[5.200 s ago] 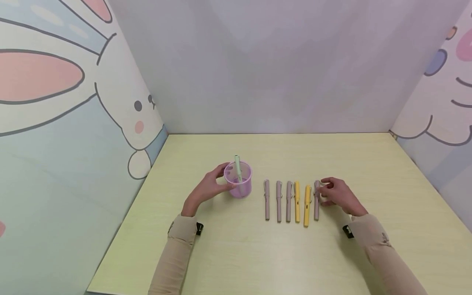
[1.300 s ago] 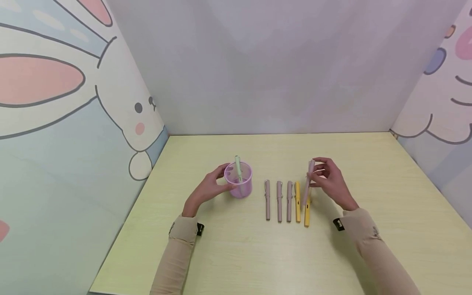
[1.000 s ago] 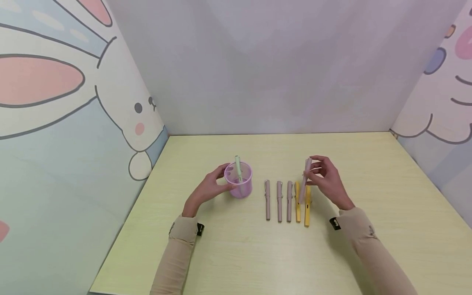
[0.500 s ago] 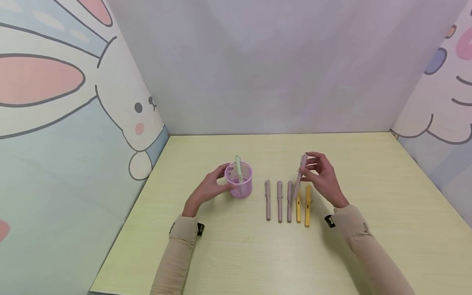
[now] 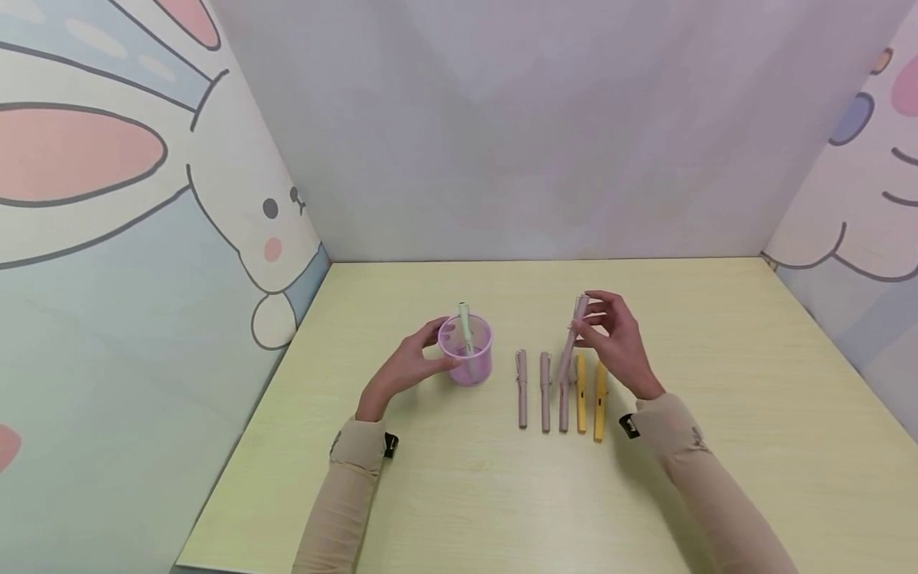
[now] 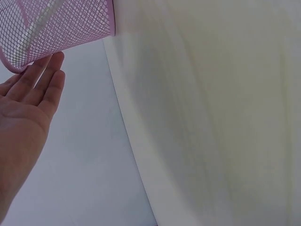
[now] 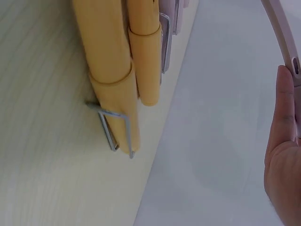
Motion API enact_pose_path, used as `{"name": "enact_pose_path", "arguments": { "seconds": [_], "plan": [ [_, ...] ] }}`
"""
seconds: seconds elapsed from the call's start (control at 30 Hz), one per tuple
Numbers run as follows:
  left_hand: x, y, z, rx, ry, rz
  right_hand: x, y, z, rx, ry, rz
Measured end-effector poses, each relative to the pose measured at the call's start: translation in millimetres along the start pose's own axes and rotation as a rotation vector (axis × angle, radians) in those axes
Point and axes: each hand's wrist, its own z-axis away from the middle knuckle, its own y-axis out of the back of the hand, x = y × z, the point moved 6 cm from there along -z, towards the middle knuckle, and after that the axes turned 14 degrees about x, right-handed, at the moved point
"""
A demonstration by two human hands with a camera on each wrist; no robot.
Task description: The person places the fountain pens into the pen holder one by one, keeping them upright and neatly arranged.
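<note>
In the head view a purple mesh cup (image 5: 476,371) stands with a pale green pen (image 5: 465,325) leaning inside it. My left hand (image 5: 406,368) holds the cup, thumb on the near rim and fingers around its left side; the left wrist view shows fingers (image 6: 52,84) against the mesh (image 6: 70,28). My right hand (image 5: 618,339) pinches a mauve pen (image 5: 570,339), tilted and raised over the row, its lower end overlapping a mauve pen (image 5: 562,410) on the table. Two yellow pens (image 5: 581,399) lie right of that one, two mauve pens (image 5: 522,391) left of it.
The light wood table (image 5: 459,494) meets a pale back wall (image 5: 531,143). A wall with a cartoon rabbit (image 5: 237,223) rises on the left, and another patterned wall (image 5: 861,199) on the right.
My right hand has lifted the rightmost mauve pen from the table and carried it leftward over the yellow pens. The left hand and cup have stayed in place.
</note>
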Motion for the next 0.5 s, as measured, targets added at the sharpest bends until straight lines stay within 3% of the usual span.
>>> {"name": "enact_pose_path", "arguments": {
  "seconds": [0.5],
  "plan": [
    [1.9, 0.0, 0.0, -0.003, 0.004, 0.004, -4, -18, -3.2, 0.001, 0.044, -0.022]
  ]
}}
